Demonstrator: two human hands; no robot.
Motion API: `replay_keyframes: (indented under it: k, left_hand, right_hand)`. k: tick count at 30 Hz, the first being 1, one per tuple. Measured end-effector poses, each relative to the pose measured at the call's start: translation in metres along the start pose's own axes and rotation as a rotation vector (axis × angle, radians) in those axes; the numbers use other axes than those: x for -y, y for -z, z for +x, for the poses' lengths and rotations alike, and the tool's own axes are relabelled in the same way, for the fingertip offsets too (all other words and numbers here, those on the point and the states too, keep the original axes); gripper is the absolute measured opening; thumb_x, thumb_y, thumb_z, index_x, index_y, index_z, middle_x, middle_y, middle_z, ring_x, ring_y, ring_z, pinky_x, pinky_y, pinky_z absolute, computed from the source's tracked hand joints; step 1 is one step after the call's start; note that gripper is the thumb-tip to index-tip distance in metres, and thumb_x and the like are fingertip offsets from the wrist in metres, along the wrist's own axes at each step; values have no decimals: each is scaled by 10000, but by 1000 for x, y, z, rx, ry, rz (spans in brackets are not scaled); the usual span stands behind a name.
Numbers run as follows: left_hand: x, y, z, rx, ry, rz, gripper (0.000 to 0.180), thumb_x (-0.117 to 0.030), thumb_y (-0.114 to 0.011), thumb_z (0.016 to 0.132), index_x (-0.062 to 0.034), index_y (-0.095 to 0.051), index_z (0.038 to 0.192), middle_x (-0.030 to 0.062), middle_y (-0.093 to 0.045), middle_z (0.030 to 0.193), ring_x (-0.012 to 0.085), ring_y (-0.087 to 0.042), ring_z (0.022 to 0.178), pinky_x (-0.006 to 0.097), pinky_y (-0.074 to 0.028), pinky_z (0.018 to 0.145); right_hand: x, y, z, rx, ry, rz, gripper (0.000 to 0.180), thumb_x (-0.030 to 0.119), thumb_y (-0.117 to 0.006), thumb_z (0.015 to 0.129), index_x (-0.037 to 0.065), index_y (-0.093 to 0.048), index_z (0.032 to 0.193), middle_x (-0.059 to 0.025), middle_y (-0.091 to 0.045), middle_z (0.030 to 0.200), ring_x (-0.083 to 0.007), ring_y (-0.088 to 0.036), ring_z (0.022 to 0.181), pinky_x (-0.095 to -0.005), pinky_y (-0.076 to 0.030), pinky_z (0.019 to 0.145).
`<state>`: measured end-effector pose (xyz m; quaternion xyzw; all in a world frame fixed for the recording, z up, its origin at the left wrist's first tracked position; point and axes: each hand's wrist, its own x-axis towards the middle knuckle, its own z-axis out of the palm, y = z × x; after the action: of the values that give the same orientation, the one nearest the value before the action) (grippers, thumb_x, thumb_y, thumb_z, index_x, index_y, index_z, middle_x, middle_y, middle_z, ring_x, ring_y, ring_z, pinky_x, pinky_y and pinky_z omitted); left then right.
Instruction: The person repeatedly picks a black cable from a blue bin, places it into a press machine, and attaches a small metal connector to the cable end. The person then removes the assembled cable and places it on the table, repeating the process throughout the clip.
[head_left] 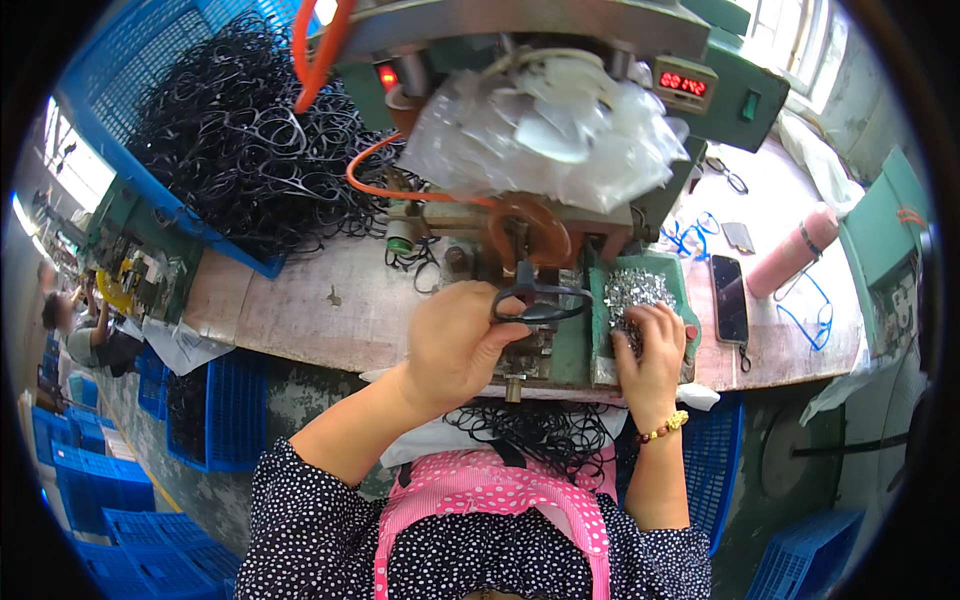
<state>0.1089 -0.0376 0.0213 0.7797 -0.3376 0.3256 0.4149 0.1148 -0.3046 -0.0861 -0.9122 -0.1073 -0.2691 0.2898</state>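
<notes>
My left hand (452, 338) pinches a black plastic frame (545, 304) with an oval loop, like an eyeglass frame, in front of a green bench machine (572, 345). The loop points right, just below the machine's brown round part (530, 230); my fingers cover the frame's other end. To the right, my right hand (650, 355) rests over a green tray (682, 290) with small silvery metal parts (640, 288). Its fingers are bent and apart, their tips among the parts. More black frames (540, 430) lie on my lap, over the pink dotted apron (480, 480).
A blue basket (160, 190) heaped with black frames (260, 140) stands at the far left. A plastic bag (550, 130) hangs over the machine. Right of the tray are a phone (730, 300), a pink bottle (795, 252) and blue frames (690, 236). Blue crates (235, 410) stand below.
</notes>
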Motion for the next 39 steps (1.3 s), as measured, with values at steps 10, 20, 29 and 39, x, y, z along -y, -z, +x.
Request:
replay_keyframes:
  k: [10,20,29,39]
  left_hand:
    - [10,14,-13,-108,-64,225,246,-47,-752,821,-17,-665,1050,147,-645,964,335,-613,815,404,-506,732]
    - [161,48,-48,-644,1292,-418,222,-268,-663,1001,-100,-606,1136,5,-641,970,94,-590,768,260,-513,638]
    - [151,50,-50,-595,994,-424,189,-249,-550,1059,-88,-607,979,18,-652,852,62,-512,571,227,-410,499]
    - [128,90,-90,-601,1324,-467,205,-255,-513,1043,-77,-590,975,61,-611,724,89,-398,453,259,-287,404]
  right_hand:
    - [15,-9,11,-79,-35,-17,128,67,-697,853,60,-646,969,-91,-679,1107,-352,-535,1260,-527,-303,1147]
    - [16,-11,9,-56,-34,-38,80,60,-706,842,62,-655,903,-76,-687,1128,-351,-529,1266,-534,-284,1167]
    - [5,-24,-5,-279,-139,250,24,46,-594,969,24,-597,960,-110,-669,932,-301,-634,879,-528,-356,1138]
    - [8,-10,-5,-241,5,232,60,12,-662,905,36,-672,959,-78,-674,876,-255,-632,812,-511,-387,1123]
